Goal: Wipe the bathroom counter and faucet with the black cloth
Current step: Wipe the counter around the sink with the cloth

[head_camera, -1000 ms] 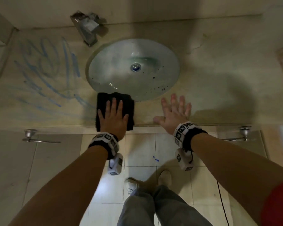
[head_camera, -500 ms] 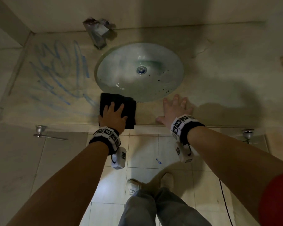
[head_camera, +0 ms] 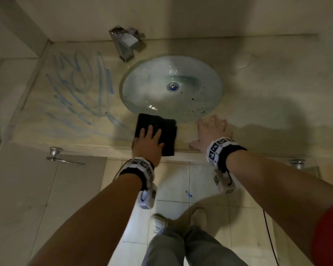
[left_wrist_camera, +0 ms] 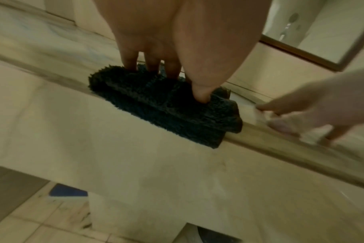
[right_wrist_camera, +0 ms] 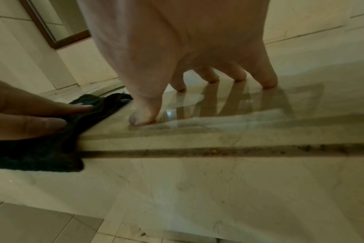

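Note:
A folded black cloth point(head_camera: 165, 131) point(left_wrist_camera: 156, 102) point(right_wrist_camera: 41, 152) lies on the beige marble counter point(head_camera: 267, 89) just in front of the glass basin point(head_camera: 152, 83), its near end hanging over the counter's front edge. My left hand point(head_camera: 148, 143) point(left_wrist_camera: 177, 82) presses down on the cloth with straight fingers and thumb. To the right, my right hand point(head_camera: 211, 131) point(right_wrist_camera: 177, 82) rests spread on bare counter beside the cloth, holding nothing. The chrome faucet point(head_camera: 126, 44) stands at the back left of the basin. Blue scribbles point(head_camera: 81, 89) cover the counter's left part.
Dark specks dot the basin's front right. Walls close the counter at the back and left. Chrome bar fittings point(head_camera: 54, 154) point(head_camera: 296, 163) stick out below the counter front. A mirror frame point(left_wrist_camera: 301, 54) hangs on the wall. My shoes point(head_camera: 198, 215) stand on the tiled floor.
My left hand has drawn back toward the counter's front edge on the cloth. My right hand stays flat in the same spot. The head view has shifted left.

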`<act>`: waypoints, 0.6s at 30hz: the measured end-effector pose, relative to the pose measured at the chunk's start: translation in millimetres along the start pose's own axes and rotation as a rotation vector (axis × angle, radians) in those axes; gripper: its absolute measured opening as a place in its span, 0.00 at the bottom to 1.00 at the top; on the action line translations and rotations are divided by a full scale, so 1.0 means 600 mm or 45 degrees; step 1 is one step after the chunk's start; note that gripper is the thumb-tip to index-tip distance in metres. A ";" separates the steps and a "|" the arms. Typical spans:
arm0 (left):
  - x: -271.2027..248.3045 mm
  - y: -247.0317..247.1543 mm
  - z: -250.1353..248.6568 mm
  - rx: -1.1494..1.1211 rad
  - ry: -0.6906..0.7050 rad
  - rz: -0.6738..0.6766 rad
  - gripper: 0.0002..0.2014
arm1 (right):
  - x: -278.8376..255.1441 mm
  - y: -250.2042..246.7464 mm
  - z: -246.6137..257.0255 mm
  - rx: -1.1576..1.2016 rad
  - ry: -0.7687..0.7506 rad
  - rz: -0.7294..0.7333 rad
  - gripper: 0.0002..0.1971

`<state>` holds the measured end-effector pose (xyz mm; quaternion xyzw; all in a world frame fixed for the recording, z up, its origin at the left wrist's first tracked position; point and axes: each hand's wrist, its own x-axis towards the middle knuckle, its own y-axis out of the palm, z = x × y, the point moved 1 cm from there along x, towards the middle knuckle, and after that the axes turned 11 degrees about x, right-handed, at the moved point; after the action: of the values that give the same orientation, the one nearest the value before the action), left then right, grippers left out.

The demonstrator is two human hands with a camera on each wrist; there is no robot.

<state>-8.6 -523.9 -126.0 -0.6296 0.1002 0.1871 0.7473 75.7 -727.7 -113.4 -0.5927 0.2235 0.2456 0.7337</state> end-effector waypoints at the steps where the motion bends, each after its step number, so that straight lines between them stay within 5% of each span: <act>1: 0.005 0.006 0.024 -0.007 -0.046 0.003 0.29 | 0.000 -0.002 0.000 0.011 -0.004 0.007 0.54; 8: 0.025 0.023 0.107 -0.042 -0.241 0.104 0.29 | 0.002 0.003 -0.004 0.016 -0.020 0.014 0.53; 18: -0.004 -0.020 -0.074 -0.027 0.044 0.038 0.28 | 0.001 0.006 0.004 -0.008 0.022 0.024 0.50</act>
<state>-2.0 -569.4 -122.6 -0.6391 0.1203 0.1884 0.7359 74.0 -724.7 -115.7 -0.5949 0.2346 0.2481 0.7277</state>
